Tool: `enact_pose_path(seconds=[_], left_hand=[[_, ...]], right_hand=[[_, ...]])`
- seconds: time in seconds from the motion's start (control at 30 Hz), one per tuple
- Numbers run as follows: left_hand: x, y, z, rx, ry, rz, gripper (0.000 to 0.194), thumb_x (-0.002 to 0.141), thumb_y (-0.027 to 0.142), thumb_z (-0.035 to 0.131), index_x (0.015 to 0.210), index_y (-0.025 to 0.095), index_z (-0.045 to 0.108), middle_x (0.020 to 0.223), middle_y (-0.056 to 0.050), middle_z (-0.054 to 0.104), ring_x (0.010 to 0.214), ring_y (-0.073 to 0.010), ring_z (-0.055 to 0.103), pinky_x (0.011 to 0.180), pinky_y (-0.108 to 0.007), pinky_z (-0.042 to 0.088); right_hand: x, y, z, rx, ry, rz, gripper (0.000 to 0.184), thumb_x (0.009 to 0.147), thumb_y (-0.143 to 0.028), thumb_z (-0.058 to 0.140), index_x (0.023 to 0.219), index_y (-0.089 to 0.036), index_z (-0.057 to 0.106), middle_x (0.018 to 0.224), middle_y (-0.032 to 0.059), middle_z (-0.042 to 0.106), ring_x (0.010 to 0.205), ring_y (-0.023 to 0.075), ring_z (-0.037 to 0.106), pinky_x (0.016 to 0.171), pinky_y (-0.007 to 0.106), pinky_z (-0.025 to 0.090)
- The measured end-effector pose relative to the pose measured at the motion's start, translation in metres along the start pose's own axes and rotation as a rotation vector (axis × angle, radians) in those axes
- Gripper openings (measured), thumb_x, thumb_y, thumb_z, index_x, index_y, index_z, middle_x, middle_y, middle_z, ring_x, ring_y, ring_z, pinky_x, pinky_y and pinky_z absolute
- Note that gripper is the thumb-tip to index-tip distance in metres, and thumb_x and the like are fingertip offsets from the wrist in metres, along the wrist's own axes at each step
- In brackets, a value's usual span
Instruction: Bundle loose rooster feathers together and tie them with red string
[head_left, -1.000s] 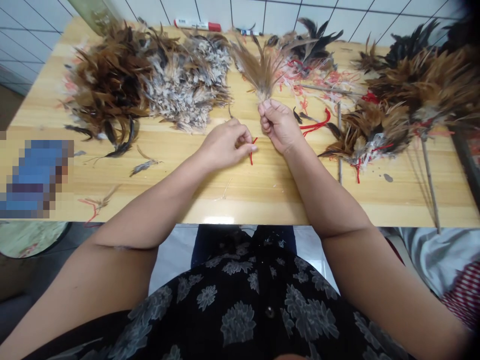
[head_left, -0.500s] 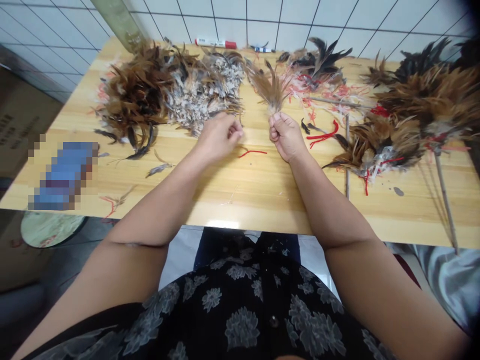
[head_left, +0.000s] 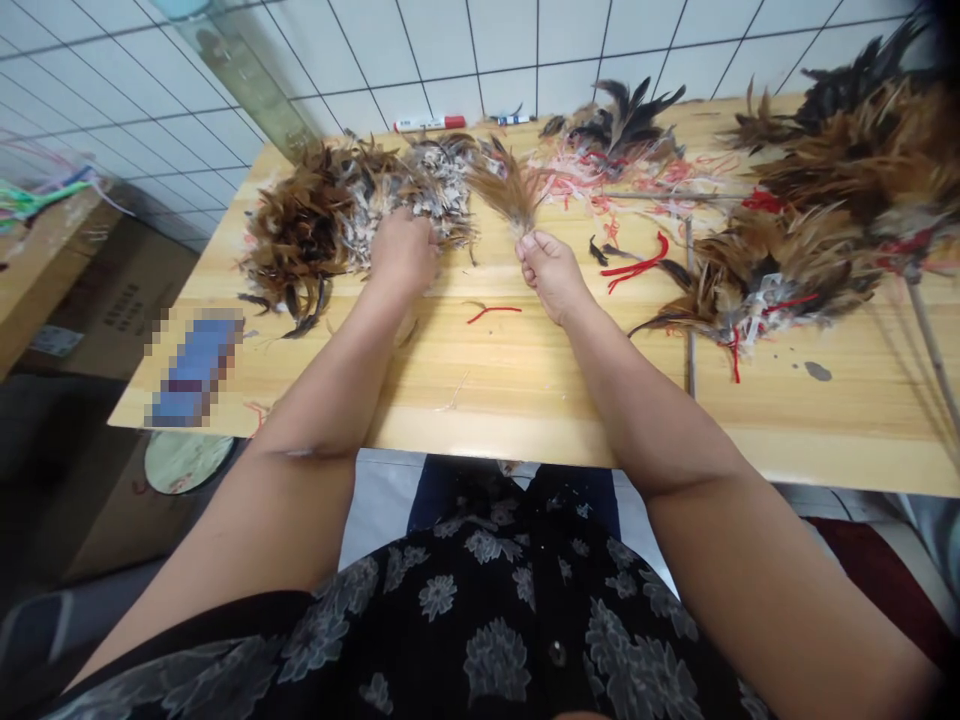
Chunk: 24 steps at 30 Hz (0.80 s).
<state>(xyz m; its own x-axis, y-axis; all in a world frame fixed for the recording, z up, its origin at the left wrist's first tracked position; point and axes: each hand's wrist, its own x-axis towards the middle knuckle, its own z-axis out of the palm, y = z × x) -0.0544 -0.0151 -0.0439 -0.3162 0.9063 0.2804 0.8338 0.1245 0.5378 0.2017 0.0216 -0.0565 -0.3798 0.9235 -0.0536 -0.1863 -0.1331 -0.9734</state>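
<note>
My right hand (head_left: 551, 272) is closed around the quill ends of a small bunch of brown feathers (head_left: 514, 190), whose tips fan up and to the left. At the near edge of a large feather pile (head_left: 296, 225), my left hand (head_left: 405, 250) reaches in among the pale quills. Its fingertips are blurred and partly hidden by the back of the hand. Between the two forearms, a short red string (head_left: 495, 312) lies on the wooden table (head_left: 502, 400).
Brown feather bundles (head_left: 787, 260) and thin sticks (head_left: 691, 310) lie at the right. More red strings (head_left: 637, 262) rest near my right hand. Two markers (head_left: 431, 124) lie by the tiled wall. A pixelated blue object (head_left: 199, 370) sits at the table's left end.
My left hand has moved up and left onto the feather pile. My right hand still grips its bunch of feathers. The camera view has turned a little to the left.
</note>
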Motion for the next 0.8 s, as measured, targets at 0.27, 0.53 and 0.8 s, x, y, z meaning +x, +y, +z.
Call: enact_pose_path(seconds=[0.27,0.53,0.8], left_hand=[[-0.012,0.021,-0.003,-0.631,0.046,-0.113,0.043,0.104,-0.008,0.086,0.082,0.024,0.066,0.07,0.006,0.062,0.069,-0.018,0.061,0.072,-0.033,0.049],[-0.049,0.047,0.026,-1.133,-0.147,-0.182,0.058,0.096,0.021,0.119,0.086,0.024,0.062,0.076,0.004,0.071,0.073,-0.0172,0.079,0.062,-0.025,0.059],[-0.051,0.039,0.04,-1.101,-0.097,-0.111,0.059,0.102,0.026,0.117,0.095,0.026,0.059,0.079,0.005,0.069,0.081,-0.0191,0.081,0.071,-0.03,0.062]], right_hand=[[0.01,0.017,-0.001,-0.161,-0.028,-0.124,0.051,0.128,-0.032,0.065,0.08,-0.026,0.049,0.076,-0.006,0.044,0.075,0.0128,0.044,0.078,0.025,0.041],[-0.001,0.033,0.008,-0.321,-0.022,-0.209,0.045,0.125,-0.04,0.073,0.085,-0.023,0.064,0.086,-0.0023,0.065,0.09,0.0165,0.062,0.096,0.032,0.05],[0.0,0.046,0.003,-0.38,-0.038,-0.231,0.051,0.12,-0.064,0.08,0.091,-0.022,0.076,0.091,0.0007,0.078,0.095,0.0191,0.071,0.096,0.035,0.054]])
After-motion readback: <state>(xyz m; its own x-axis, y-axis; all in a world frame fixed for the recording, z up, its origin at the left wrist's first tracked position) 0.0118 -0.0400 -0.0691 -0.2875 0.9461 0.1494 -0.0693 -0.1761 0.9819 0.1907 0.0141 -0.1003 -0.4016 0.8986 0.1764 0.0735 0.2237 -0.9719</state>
